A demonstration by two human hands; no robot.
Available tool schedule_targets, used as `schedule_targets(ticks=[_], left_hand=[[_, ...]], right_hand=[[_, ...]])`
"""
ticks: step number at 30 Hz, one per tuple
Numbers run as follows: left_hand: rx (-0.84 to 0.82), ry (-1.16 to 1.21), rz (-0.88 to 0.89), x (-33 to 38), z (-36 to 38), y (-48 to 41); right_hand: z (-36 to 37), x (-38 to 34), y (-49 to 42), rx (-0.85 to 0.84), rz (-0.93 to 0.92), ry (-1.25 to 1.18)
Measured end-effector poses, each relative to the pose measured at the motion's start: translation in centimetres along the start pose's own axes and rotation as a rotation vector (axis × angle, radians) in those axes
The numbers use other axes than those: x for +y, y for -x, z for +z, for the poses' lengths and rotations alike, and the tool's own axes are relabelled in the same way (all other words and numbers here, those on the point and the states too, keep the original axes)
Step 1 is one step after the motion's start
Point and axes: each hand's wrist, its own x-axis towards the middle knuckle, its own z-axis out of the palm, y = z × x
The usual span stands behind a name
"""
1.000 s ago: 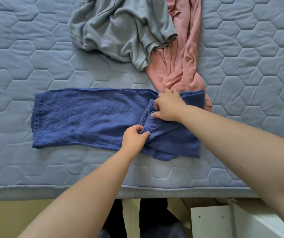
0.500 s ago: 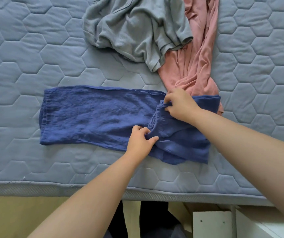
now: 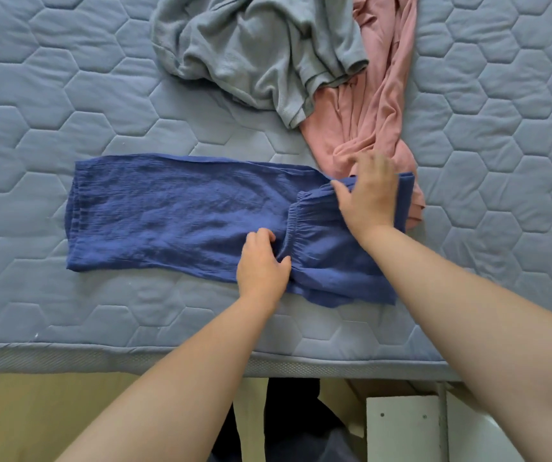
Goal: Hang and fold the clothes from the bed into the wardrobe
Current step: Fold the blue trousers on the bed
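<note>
Mattress [image 3: 68, 95] — quilted, grey-blue — bears navy trousers [image 3: 174, 215]; left hand [image 3: 261, 265] fingers pinch them, right hand [image 3: 368, 198] fingers lie flat.

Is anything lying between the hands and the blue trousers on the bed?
Nothing visible. The left hand pinches the trousers near the waistband, and the right hand rests on their folded end. The pink garment lies beyond, partly under that end.

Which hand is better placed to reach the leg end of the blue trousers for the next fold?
Probably left. The left hand grips the blue trousers near their middle, on the leg-end side; the right hand rests farther right on the folded waistband.
</note>
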Motion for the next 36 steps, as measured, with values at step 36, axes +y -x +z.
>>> schedule_targets(ticks=[36], left_hand=[[-0.065,0.257,-0.193,-5.9,-8.2,-4.5]], right_hand=[[3.8,-7.4,7.5,-0.493,0.899,-0.768]])
